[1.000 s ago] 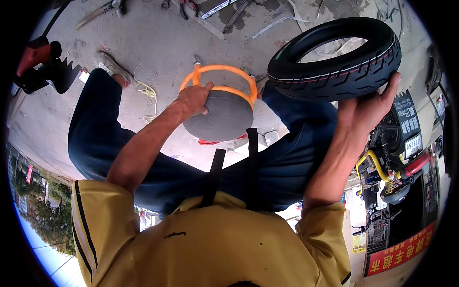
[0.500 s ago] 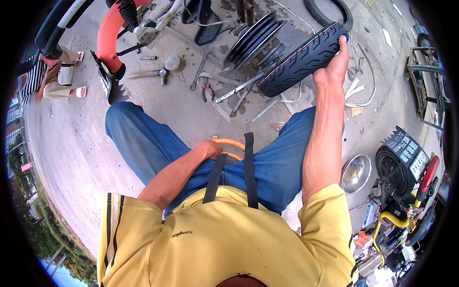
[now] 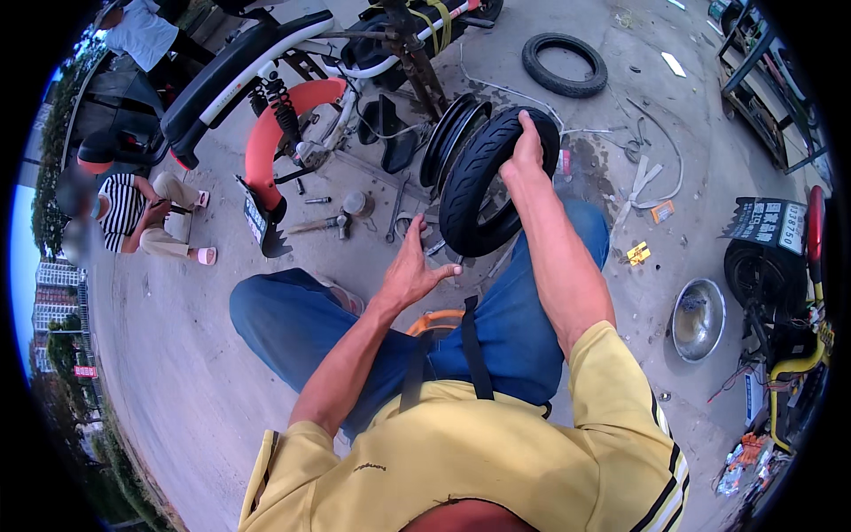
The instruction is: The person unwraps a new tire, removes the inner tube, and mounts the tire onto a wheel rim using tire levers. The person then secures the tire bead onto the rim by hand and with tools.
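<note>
A black tyre (image 3: 461,195) stands upright in front of me, its open middle turned partly my way. My right hand (image 3: 523,158) grips its upper right edge, thumb and fingers around the sidewall. At the tyre's lower left, my left hand (image 3: 415,270) has its fingers spread and holds nothing; the thumb comes close to the tread. Just behind the tyre on the left is a black wheel rim (image 3: 441,146), partly covered by it. Between my thighs shows part of an orange curved thing (image 3: 436,321), with two dark straps hanging over it.
A hammer (image 3: 321,225), a small tin (image 3: 357,204) and a wrench (image 3: 395,217) lie to the left. A scooter with a red fender (image 3: 261,164) stands beyond them, near a seated person (image 3: 142,208). Another tyre (image 3: 565,66) lies far off; a metal basin (image 3: 698,321) sits right.
My left hand has left the orange curved thing and reached forward, opening beside the tyre. My right hand has brought the tyre leftward and nearer, turning it more upright. The view has shifted.
</note>
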Motion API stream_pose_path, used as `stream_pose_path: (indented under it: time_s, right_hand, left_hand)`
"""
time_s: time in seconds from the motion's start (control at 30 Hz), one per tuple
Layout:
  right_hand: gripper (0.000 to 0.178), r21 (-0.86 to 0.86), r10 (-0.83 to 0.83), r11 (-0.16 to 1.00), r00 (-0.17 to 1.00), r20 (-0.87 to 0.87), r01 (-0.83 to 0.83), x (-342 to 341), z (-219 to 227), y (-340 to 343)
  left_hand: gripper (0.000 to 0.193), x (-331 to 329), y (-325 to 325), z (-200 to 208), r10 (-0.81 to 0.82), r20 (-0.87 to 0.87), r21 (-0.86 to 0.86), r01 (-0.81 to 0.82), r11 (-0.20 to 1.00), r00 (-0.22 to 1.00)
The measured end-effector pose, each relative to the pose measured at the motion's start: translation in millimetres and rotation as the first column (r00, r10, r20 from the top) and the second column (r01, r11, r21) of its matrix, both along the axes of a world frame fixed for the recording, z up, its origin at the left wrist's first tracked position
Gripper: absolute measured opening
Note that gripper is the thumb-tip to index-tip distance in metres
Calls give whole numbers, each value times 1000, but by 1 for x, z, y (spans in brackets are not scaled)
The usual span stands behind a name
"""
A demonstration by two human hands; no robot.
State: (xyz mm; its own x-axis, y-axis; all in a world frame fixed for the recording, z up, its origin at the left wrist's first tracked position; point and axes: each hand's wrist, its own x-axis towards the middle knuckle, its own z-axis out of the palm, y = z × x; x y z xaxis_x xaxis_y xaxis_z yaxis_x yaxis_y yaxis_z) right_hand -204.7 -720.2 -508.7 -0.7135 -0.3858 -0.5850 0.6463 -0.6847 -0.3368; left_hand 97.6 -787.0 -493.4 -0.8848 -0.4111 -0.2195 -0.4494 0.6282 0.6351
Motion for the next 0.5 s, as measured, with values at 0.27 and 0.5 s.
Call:
stream_pose_path:
  time_s: [0.27,0.5]
  right_hand:
    - [50,-62,-84,995,996,0,84,52,13,2]
    - [67,158,174,975,981,-88,-159,60,24,49]
  left_hand:
    - [117,-13,-35,7,83,-160,0,-84,996,984]
    - [82,-14,-17,-27,54,-243,52,-43,998,969]
